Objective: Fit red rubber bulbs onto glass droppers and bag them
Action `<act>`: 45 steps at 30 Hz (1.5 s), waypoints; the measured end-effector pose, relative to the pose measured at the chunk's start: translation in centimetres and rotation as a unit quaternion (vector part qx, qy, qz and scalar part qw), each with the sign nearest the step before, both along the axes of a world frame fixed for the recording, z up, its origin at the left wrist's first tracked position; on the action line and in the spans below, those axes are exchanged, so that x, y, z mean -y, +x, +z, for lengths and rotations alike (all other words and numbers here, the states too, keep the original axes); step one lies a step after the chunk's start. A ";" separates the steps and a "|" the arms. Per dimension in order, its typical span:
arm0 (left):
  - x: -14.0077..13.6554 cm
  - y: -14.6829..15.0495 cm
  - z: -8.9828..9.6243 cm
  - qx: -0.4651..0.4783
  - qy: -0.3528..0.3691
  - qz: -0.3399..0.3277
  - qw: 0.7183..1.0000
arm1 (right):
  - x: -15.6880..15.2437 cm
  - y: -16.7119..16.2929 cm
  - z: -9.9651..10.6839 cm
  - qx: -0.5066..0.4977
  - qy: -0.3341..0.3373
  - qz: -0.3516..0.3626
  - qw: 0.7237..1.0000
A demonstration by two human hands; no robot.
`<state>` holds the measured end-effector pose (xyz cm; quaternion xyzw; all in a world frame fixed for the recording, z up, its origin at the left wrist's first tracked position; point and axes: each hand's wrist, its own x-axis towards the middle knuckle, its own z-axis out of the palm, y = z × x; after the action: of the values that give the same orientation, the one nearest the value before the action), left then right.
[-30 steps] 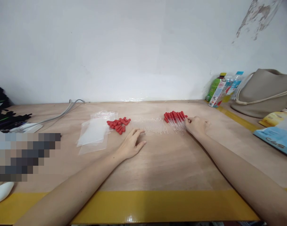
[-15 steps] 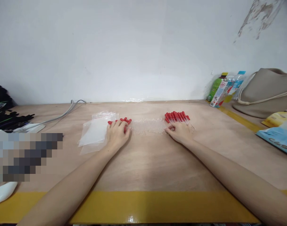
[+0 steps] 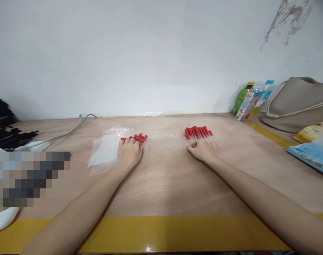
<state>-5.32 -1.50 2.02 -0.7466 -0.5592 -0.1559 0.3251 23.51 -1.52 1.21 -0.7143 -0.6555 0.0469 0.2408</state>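
Note:
My left hand (image 3: 130,152) rests on the table with fingers curled over the near side of a loose pile of red rubber bulbs (image 3: 140,137). A red bulb shows at its fingertips. To the right lies a row of thin clear tubes (image 3: 166,142), side by side. At the row's right end is my right hand (image 3: 202,150), thumb and index finger pinched together; what is between them cannot be made out. Just beyond that hand, clear tubes fitted with red bulbs, like droppers (image 3: 198,131), lie in a bunch, their lower parts partly hidden by the hand.
Clear zip bags (image 3: 105,148) lie left of my left hand. A grey cable (image 3: 71,131) and white power strip (image 3: 39,146) are further left. Bottles (image 3: 244,102), a grey bag (image 3: 299,104) and a blue packet (image 3: 310,156) stand or lie at the right. A wall closes the back.
My left hand has drawn slightly left and nearer, showing more of the red bulbs. My right hand stays almost in place by the droppers. The view has shifted slightly.

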 end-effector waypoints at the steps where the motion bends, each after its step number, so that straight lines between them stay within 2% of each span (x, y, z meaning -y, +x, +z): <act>1: 0.1 0.1 0.2 0.008 0.007 -0.006 1.000 | 0.1 -0.1 0.1 -0.002 -0.004 -0.004 1.000; 4: 1.0 1.0 0.7 0.062 0.022 -0.046 0.997 | 0.2 -0.1 0.2 0.001 -0.011 -0.007 1.000; 6: 2.0 2.0 1.0 0.113 -0.003 -0.107 0.988 | 0.1 -0.1 0.2 0.014 -0.011 -0.002 1.000; 9: 3.3 3.4 0.9 0.165 -0.118 -0.242 0.949 | 0.0 0.0 0.1 0.045 -0.002 0.002 0.999; 12: 4.0 4.3 0.3 0.210 -0.207 -0.295 0.909 | 0.0 0.1 0.2 0.069 -0.007 0.002 0.998; 16: 4.0 4.6 -0.6 0.244 -0.240 -0.303 0.889 | 0.5 0.4 0.4 0.056 0.007 0.026 0.998; 18: 3.9 4.6 -0.8 0.246 -0.243 -0.308 0.886 | 0.8 0.6 0.5 0.043 0.032 0.094 0.994; 21: 3.7 4.7 -1.0 0.254 -0.245 -0.313 0.882 | 1.4 0.9 0.7 0.041 0.045 0.223 0.973; 24: 3.6 4.8 -1.0 0.268 -0.230 -0.308 0.884 | 2.1 0.8 0.9 0.046 0.038 0.283 0.957; 30: 3.4 5.0 -1.2 0.297 -0.209 -0.305 0.880 | 2.6 -1.1 0.0 -0.042 0.073 0.309 0.947; 35: 3.4 4.9 -1.2 0.313 -0.201 -0.310 0.875 | 2.7 -2.6 -1.1 -0.056 0.078 0.310 0.946; 38: 3.3 4.8 -1.1 0.315 -0.194 -0.306 0.877 | 3.1 -2.8 -0.9 -0.091 0.108 0.280 0.950; 41: 3.3 4.9 -1.0 0.320 -0.197 -0.308 0.874 | 3.6 -2.9 -0.3 -0.145 0.125 0.274 0.942; 45: 3.6 5.1 -1.0 0.348 -0.217 -0.305 0.859 | 4.0 -3.2 -0.2 -0.139 0.136 0.291 0.937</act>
<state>-0.26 -5.06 1.00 -0.8288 -0.3994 -0.3714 -0.1248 20.27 -5.53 1.03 -0.4393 -0.7944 0.1239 0.4007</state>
